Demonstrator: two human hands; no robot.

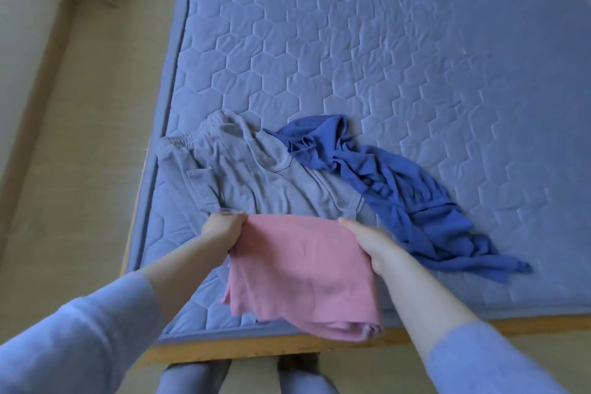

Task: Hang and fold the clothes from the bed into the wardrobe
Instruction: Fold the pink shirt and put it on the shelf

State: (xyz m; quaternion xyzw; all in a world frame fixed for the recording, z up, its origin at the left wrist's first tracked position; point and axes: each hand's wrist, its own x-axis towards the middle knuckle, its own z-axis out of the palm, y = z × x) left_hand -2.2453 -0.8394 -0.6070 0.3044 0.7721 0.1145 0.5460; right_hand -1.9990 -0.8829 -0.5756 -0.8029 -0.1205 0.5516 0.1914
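My left hand (224, 230) and right hand (367, 243) pinching a folded soft pink cloth (303, 272) by its top corners over the bed (383, 57), quilted hexagon-stitched blue mattress, crumpled grey shorts (249, 173), rumpled blue garment (393, 198) beyond

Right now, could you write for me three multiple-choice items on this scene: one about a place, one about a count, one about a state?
1. Where is the blue garment relative to the trousers?
A. On their right, touching them
B. On the floor
C. On their left, far apart

2. How many garments lie unheld on the bed?
A. One
B. Two
C. Four

3. In what state is the pink cloth?
A. Spread flat on the bed
B. On a hanger
C. Held up in both grips

Answers:
1 A: the blue garment's edge meets the trousers' right side.
2 B: only the trousers and the blue garment lie unheld.
3 C: the left grip and the right grip each hold a top corner.
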